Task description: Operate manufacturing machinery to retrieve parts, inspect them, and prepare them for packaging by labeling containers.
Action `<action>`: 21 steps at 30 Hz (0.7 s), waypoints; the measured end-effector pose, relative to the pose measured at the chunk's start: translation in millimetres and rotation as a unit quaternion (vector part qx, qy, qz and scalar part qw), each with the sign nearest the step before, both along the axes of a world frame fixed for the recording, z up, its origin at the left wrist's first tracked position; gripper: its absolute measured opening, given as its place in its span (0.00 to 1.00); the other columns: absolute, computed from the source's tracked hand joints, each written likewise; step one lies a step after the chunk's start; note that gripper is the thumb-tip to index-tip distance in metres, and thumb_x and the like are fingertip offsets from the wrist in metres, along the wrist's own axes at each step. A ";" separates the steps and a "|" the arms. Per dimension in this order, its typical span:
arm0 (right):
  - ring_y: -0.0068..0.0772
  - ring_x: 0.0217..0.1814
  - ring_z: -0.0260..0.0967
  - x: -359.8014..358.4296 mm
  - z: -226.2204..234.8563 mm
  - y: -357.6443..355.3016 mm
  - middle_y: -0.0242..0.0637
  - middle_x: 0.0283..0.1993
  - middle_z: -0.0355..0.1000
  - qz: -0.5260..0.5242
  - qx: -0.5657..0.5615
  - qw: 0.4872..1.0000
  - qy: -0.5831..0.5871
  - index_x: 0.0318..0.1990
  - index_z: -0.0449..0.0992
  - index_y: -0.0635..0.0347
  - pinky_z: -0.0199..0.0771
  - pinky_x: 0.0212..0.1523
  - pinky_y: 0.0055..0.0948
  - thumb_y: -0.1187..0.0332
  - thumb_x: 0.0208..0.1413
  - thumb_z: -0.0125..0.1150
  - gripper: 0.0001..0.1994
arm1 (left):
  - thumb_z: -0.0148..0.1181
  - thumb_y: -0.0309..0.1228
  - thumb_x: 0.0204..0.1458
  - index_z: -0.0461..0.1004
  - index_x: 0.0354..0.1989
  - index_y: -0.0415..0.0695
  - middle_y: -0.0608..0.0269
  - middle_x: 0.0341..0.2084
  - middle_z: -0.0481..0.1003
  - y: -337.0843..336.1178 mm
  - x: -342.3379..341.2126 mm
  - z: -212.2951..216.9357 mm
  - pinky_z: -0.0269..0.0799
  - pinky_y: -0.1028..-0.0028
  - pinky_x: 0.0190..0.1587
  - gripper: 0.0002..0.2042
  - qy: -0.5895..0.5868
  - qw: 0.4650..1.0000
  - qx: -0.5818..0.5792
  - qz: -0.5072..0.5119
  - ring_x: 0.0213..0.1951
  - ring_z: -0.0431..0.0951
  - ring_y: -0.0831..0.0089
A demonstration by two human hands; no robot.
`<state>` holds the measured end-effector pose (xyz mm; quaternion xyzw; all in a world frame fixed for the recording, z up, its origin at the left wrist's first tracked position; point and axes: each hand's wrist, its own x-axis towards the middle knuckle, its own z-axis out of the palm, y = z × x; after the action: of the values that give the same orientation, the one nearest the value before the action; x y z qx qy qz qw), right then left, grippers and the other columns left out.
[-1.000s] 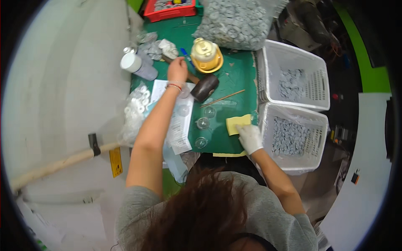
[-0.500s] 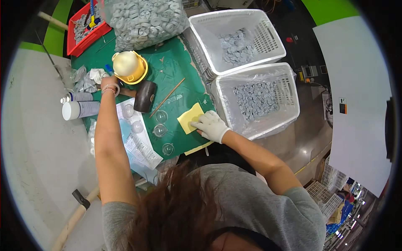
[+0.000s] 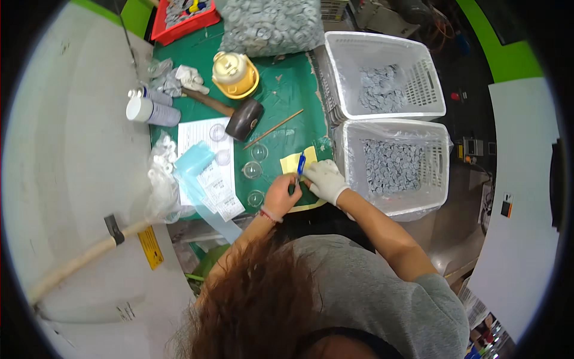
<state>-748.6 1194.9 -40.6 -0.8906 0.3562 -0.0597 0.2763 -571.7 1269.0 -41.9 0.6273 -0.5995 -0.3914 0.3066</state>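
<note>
My left hand (image 3: 283,194), bare with a bracelet at the wrist, is closed round a blue pen (image 3: 301,163). The pen stands tilted over a small yellow paper (image 3: 290,163) near the green table's front edge. Wearing a white glove, my right hand (image 3: 326,180) rests on the paper's right side with bent fingers, its fingertips close beside the pen. Whether those fingertips touch the pen is hard to see. Left of my hands, clear round plastic domes lie in a column, one of them a clear dome (image 3: 252,170). Beyond them is a thin wooden stick (image 3: 274,129).
White baskets (image 3: 391,208) of grey discs stand at the right. A black-headed mallet (image 3: 244,119), a yellow pail-shaped container (image 3: 237,76), a bag of grey parts (image 3: 272,27) and a red tray (image 3: 186,27) lie farther back. Papers (image 3: 206,134) and white bottles (image 3: 152,112) are at the left.
My left hand has come back from beside the yellow container to the yellow paper, now with a blue pen. My right hand stays at the paper. The whole view has shifted.
</note>
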 end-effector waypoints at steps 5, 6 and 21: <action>0.48 0.46 0.67 8.1 -6.0 1.9 0.42 0.41 0.71 -0.167 -0.009 0.979 -0.112 0.45 0.71 0.59 0.66 0.48 0.42 0.56 0.56 0.56 0.17 | 0.57 0.29 0.46 0.70 0.31 0.39 0.50 0.27 0.72 -8.1 -5.9 -13.6 0.68 0.59 0.36 0.08 -0.071 0.997 -0.028 -0.017 0.33 0.72 0.50; 0.46 0.44 0.68 13.5 -8.0 2.1 0.42 0.40 0.71 -0.204 0.088 0.966 -0.132 0.44 0.71 0.61 0.67 0.46 0.40 0.55 0.57 0.55 0.18 | 0.57 0.30 0.46 0.69 0.31 0.39 0.50 0.27 0.73 -7.2 -6.2 -14.2 0.68 0.58 0.37 0.08 -0.084 0.995 -0.030 -0.033 0.33 0.72 0.50; 0.18 0.08 0.39 8.4 37.1 -58.4 0.23 0.10 0.47 -0.425 0.547 0.525 -0.495 0.21 0.63 0.53 0.37 0.10 0.22 0.48 0.63 0.42 0.23 | 0.59 0.31 0.47 0.71 0.46 0.41 0.56 0.46 0.68 18.1 -18.9 -19.1 0.63 0.62 0.53 0.17 -0.181 0.972 -0.137 -0.063 0.50 0.67 0.58</action>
<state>-740.2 1136.6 -3.5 -0.1358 0.4610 -0.3946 0.7831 -590.6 1287.1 -61.0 0.6004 -0.7313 -0.2040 0.2512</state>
